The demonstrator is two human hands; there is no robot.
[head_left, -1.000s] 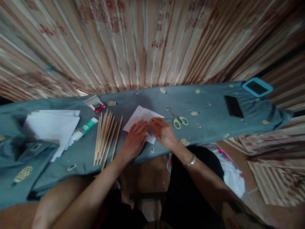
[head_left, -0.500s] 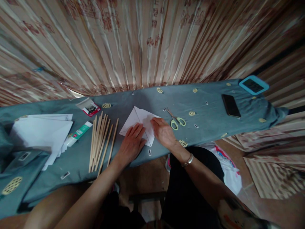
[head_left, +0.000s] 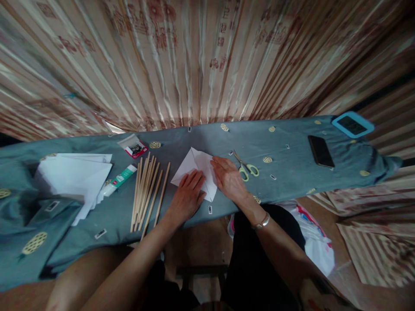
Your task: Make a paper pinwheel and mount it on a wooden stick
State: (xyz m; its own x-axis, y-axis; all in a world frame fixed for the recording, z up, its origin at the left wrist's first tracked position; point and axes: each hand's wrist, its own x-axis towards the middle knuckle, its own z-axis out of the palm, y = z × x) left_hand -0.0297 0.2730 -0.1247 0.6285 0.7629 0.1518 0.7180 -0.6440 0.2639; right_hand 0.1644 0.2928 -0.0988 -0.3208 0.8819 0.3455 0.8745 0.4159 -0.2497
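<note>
A folded white sheet of paper [head_left: 189,163] with creases lies on the cloth-covered table, one corner pointing away from me. My left hand [head_left: 189,192] rests flat on its near left part, fingers stretched out. My right hand [head_left: 228,177] lies along the paper's right edge, its fingers extended and touching it; what is under the fingertips is hidden. Just right of that hand are scissors [head_left: 248,167] with light green handles, partly covered by it. Several thin wooden sticks [head_left: 145,190] lie side by side to the left of my left hand.
Left of the sticks are a green and white glue tube [head_left: 120,180], a small red and white box [head_left: 136,149] and a stack of white paper [head_left: 74,175]. A phone [head_left: 320,151] and a blue-framed device [head_left: 353,124] lie at the right end. A curtain [head_left: 201,65] hangs behind the table.
The whole view has shifted, so everything appears slightly further right. My right hand has slid a little along the paper's right side, closer to the scissors; my left hand stays on the paper.
</note>
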